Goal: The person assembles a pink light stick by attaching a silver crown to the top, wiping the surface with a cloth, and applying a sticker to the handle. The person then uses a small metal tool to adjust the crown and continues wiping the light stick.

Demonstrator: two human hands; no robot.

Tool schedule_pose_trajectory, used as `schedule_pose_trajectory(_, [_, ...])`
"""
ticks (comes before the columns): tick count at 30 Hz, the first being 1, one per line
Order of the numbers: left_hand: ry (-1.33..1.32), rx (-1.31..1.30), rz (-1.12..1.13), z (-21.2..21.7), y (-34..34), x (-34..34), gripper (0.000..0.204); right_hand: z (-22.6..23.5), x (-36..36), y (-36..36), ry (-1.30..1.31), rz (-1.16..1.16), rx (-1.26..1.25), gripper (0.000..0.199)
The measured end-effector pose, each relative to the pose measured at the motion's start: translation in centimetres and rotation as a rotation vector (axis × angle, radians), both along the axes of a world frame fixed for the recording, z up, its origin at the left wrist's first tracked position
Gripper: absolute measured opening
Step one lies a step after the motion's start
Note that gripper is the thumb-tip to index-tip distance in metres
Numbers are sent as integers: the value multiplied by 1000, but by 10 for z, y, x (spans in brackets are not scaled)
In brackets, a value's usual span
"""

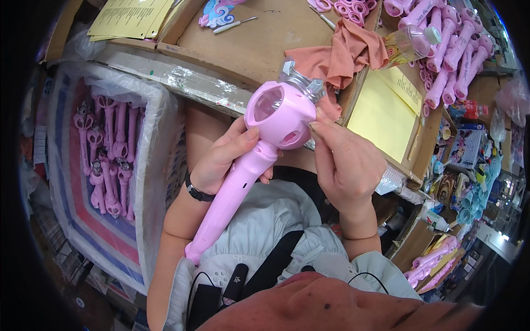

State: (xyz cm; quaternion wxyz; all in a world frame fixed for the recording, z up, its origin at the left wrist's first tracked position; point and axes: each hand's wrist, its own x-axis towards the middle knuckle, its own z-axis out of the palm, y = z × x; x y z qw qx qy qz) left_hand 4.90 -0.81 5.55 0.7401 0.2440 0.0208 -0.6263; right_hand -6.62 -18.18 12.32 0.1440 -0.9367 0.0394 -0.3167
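A pink toy wand lies tilted across my lap, its handle end by my left elbow. Its round hollow head has a large round opening and a smaller one, and is topped by a silver crown-like piece. My left hand is wrapped round the neck just below the head, thumb on top. At the head's right side, my right hand pinches thumb and forefinger together against the shell. Whatever may be between those fingertips is too small to make out.
On the left stands a plastic-lined crate of pink wands. The cardboard-edged worktable carries an orange cloth, a clear bottle, a white-handled tool, pink rings and yellow sheets. More pink handles are piled at right.
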Motion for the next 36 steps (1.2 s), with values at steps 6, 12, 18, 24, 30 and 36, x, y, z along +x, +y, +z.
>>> schedule_pose_trajectory(6, [-1, 4, -7, 0, 1, 1, 48, -1, -1, 4, 6, -46, 43, 24])
schedule_pose_trajectory(12, [-4, -1, -5, -1, 0, 1, 47, -3, -1, -1, -11, -5, 15, 31])
schedule_pose_trajectory(18, [-16, 7, -3, 0, 0, 0, 47, -2, -2, 4, 0, -44, 71, 22])
schedule_pose_trajectory(24, [-18, 1, 4, 2, 0, 1, 48, -6, 0, 5, -23, -40, 24, 31])
schedule_pose_trajectory(30, [-28, 6, -3, 3, -1, 1, 47, -6, -1, 9, -31, -67, 127, 21])
schedule_pose_trajectory(36, [-20, 15, -6, 2, 0, 1, 46, -8, 1, 11, -39, -89, 116, 21])
